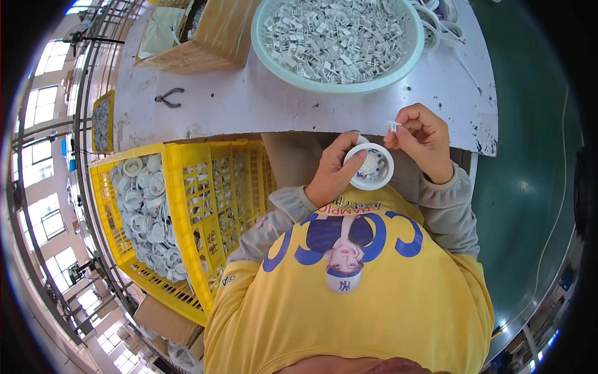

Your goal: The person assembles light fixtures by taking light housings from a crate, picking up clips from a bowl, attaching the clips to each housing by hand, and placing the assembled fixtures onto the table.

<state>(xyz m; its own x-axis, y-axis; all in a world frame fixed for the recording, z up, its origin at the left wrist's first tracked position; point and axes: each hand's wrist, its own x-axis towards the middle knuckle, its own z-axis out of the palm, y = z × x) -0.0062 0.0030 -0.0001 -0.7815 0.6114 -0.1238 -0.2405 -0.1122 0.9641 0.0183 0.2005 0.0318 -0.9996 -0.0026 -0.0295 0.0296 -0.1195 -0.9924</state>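
My left hand (337,168) is closed round the side of a round white lamp housing (372,182), its thumb over the rim. The open face of the housing is turned up and shows a pale disc with small parts inside. To its upper right, my right hand (425,138) pinches a small white plastic piece with prongs (393,126) between thumb and fingertips. The piece is held apart from the housing, in front of the table's near edge. Both hands are above my lap.
A pale green basin (339,87) heaped with small white pieces stands on the white table (237,112). Pliers (169,98) and a cardboard box (212,53) lie to its left. White ring-shaped parts (430,34) sit at right. A yellow crate (177,187) of white housings stands at my left.
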